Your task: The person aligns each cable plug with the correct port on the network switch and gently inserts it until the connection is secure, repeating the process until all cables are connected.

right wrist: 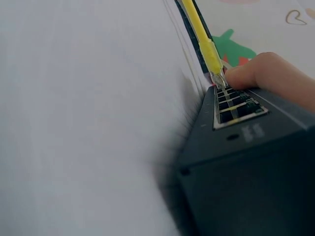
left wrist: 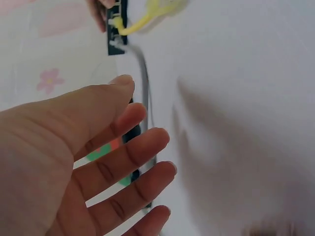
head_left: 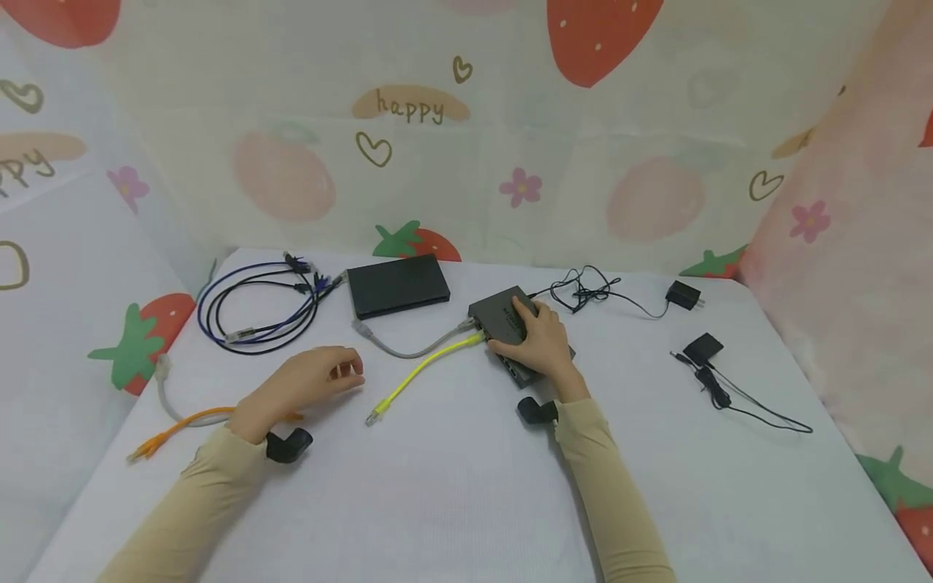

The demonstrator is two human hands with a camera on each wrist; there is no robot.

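My right hand (head_left: 541, 344) grips a dark grey network switch (head_left: 501, 314), thumb along its port side and fingers over the top. In the right wrist view the thumb (right wrist: 268, 73) lies beside a yellow network cable (right wrist: 198, 32) plugged into the row of ports. That cable's other plug (head_left: 373, 417) lies loose on the table. A grey network cable (head_left: 411, 355) also sits in the switch and runs left towards a flat black box (head_left: 399, 287). My left hand (head_left: 313, 376) hovers over the table left of the yellow cable, fingers relaxed and apart, holding nothing.
Blue and black cables lie coiled (head_left: 257, 351) at the back left. An orange cable (head_left: 182, 423) and another grey cable (head_left: 166, 398) lie near the left forearm. The switch's thin black cord leads to a power adapter (head_left: 681, 294). A second corded adapter (head_left: 704, 348) lies at right.
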